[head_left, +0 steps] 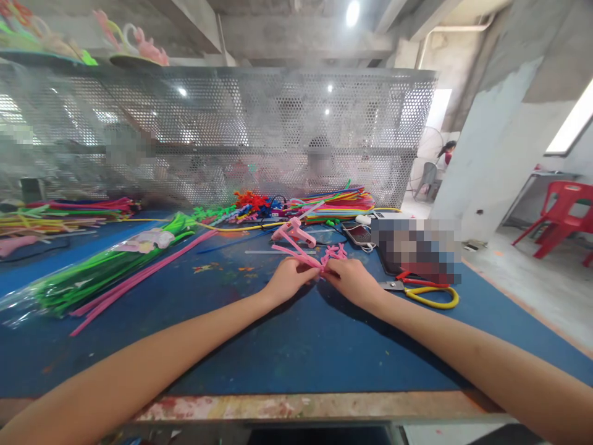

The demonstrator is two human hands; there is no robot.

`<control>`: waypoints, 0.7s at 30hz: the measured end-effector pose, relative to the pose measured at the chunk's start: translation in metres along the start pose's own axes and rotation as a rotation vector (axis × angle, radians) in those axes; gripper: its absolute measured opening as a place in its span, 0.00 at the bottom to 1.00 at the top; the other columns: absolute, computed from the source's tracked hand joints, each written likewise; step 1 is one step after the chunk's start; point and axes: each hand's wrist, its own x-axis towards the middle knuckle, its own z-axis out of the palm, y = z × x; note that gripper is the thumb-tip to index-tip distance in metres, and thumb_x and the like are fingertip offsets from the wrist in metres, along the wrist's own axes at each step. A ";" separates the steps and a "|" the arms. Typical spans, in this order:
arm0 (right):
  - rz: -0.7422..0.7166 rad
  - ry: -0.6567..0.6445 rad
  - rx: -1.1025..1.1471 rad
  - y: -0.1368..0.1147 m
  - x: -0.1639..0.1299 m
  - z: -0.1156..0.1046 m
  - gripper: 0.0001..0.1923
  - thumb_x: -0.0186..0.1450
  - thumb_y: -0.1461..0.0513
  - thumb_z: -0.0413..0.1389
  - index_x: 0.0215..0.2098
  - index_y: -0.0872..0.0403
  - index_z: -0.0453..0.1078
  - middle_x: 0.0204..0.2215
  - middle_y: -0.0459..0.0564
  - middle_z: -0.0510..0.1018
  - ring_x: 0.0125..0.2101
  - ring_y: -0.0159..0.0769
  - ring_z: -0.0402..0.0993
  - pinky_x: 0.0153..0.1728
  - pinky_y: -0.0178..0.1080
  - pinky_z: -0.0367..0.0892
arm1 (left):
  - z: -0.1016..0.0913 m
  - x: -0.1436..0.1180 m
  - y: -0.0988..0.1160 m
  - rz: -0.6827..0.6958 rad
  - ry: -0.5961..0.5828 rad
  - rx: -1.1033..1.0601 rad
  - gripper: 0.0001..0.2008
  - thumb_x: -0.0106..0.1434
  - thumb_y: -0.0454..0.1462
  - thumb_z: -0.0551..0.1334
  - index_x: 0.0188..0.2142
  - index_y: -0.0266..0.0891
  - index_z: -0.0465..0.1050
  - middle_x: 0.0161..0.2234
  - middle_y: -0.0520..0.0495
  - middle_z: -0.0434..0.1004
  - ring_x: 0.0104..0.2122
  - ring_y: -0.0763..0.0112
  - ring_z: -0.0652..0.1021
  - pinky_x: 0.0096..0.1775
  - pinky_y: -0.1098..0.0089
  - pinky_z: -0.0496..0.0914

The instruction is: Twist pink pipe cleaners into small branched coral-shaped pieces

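Over the middle of the blue table, both hands meet at a bundle of pink pipe cleaners (303, 256). My left hand (290, 279) pinches it from the left between thumb and fingers. From the right, my right hand (349, 277) grips the same piece, and its fingertips nearly touch the left ones. Straight stems point up and left, while a twisted, looped part (334, 251) rises above my right hand. The exact join is hidden by the fingers. Just beyond the hands a pink glue gun (294, 232) rests on the table.
Scissors (430, 295) with yellow and red handles lie right of my right hand, near a phone (356, 235) and a tablet. Green pipe cleaners in a plastic bag (115, 266) and loose pink ones (148, 278) lie left. Colourful bundles (333, 203) stand before a perforated metal screen (259, 123).
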 end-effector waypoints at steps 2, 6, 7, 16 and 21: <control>-0.024 -0.003 -0.004 0.001 -0.001 -0.001 0.07 0.62 0.64 0.52 0.27 0.56 0.69 0.23 0.48 0.75 0.23 0.30 0.67 0.25 0.31 0.53 | 0.000 0.000 0.002 0.003 -0.005 -0.003 0.12 0.54 0.41 0.61 0.34 0.35 0.74 0.28 0.45 0.77 0.30 0.65 0.77 0.28 0.72 0.70; -0.017 0.025 0.058 -0.001 -0.002 -0.004 0.07 0.62 0.65 0.53 0.27 0.55 0.69 0.21 0.46 0.74 0.21 0.28 0.65 0.24 0.30 0.53 | 0.001 0.000 0.007 -0.026 0.000 -0.088 0.10 0.51 0.39 0.62 0.31 0.34 0.75 0.26 0.47 0.76 0.27 0.68 0.76 0.26 0.74 0.68; -0.012 0.039 0.086 -0.002 -0.002 -0.005 0.07 0.62 0.65 0.53 0.27 0.55 0.69 0.20 0.45 0.73 0.21 0.28 0.65 0.24 0.30 0.53 | 0.001 0.000 0.008 -0.046 0.006 -0.126 0.09 0.51 0.38 0.63 0.31 0.34 0.75 0.25 0.47 0.76 0.26 0.69 0.75 0.25 0.75 0.67; 0.003 0.125 0.377 -0.008 -0.004 -0.014 0.07 0.60 0.64 0.53 0.26 0.55 0.70 0.20 0.44 0.73 0.21 0.28 0.66 0.25 0.30 0.58 | 0.001 -0.004 0.013 -0.312 -0.042 -0.670 0.07 0.47 0.33 0.67 0.28 0.33 0.73 0.25 0.48 0.76 0.26 0.76 0.75 0.31 0.75 0.70; 0.102 0.098 0.585 -0.009 -0.004 -0.009 0.08 0.60 0.59 0.53 0.27 0.55 0.72 0.21 0.45 0.74 0.21 0.30 0.70 0.24 0.31 0.63 | -0.003 -0.003 0.011 -0.391 -0.117 -0.748 0.05 0.49 0.32 0.66 0.28 0.34 0.72 0.24 0.49 0.75 0.25 0.76 0.75 0.32 0.73 0.71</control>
